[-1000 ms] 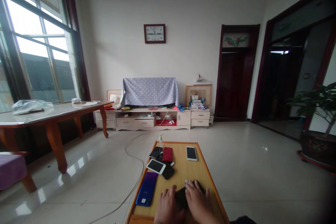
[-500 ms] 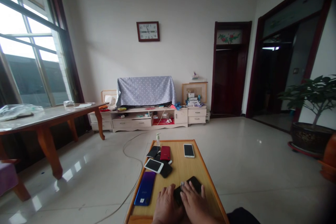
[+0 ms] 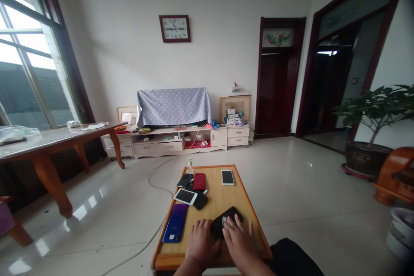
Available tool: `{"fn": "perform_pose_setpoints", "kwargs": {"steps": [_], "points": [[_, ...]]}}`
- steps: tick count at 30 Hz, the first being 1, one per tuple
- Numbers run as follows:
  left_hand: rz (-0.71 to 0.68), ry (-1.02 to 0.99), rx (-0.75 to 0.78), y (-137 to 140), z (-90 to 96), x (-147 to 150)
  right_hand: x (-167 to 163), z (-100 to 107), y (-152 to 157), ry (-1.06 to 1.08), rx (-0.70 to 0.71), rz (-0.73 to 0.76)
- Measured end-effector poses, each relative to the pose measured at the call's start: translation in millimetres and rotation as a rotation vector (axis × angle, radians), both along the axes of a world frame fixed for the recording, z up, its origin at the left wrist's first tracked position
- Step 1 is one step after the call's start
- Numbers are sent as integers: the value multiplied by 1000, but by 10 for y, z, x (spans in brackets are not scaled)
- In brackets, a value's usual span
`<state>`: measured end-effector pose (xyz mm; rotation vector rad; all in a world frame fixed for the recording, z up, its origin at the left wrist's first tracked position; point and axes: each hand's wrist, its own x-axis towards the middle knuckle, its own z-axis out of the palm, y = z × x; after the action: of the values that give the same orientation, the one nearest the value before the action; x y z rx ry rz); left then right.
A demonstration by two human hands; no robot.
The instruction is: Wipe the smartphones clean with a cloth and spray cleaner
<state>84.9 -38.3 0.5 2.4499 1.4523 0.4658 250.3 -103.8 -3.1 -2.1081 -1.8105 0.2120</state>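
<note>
A black phone (image 3: 231, 216) lies at a slant on the near part of the small wooden table (image 3: 211, 198). My left hand (image 3: 201, 241) rests at the phone's left end, its thumb by the near edge, and steadies it. Over the phone's surface is my right hand (image 3: 241, 239), fingertips pressing a small whitish wad (image 3: 224, 221) against it; the wad is too small to name surely. Left of my hands sits a blue-purple phone (image 3: 175, 223). Beyond it are a white phone (image 3: 186, 196), a red phone (image 3: 199, 181) and dark phones (image 3: 185, 180), partly overlapping.
Another white phone (image 3: 228, 177) lies at the table's far right, and a clear pump bottle (image 3: 190, 166) stands at its far left corner. A cable (image 3: 152, 233) runs over the floor on the left. Farther off are a TV cabinet (image 3: 158, 148) and a potted plant (image 3: 368, 153).
The camera view has shifted, so the room appears higher and further left. The wad and my right hand stay on the black phone; my left hand remains at its left end.
</note>
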Motion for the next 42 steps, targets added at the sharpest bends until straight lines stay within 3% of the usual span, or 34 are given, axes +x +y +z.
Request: {"fn": "perform_pose_setpoints", "kwargs": {"steps": [4, 11, 18, 25, 33, 42], "points": [[-9, 13, 1, 4, 9, 21, 113, 23, -10, -21, -14, -131], [-22, 3, -5, 6, -9, 34, -93, 0, -187, 71, 52, 115], [-29, 4, 8, -11, 6, 21, 206, -23, -78, -33, -47, -176], [-26, 27, -22, -27, 24, 5, 50, -23, -173, 4, -32, 50], [-31, 41, -23, -33, -40, -17, 189, -81, -90, -28, -40, -114], [-12, 35, 15, -17, -143, 34, 249, -95, -193, -26, -48, -44]]}}
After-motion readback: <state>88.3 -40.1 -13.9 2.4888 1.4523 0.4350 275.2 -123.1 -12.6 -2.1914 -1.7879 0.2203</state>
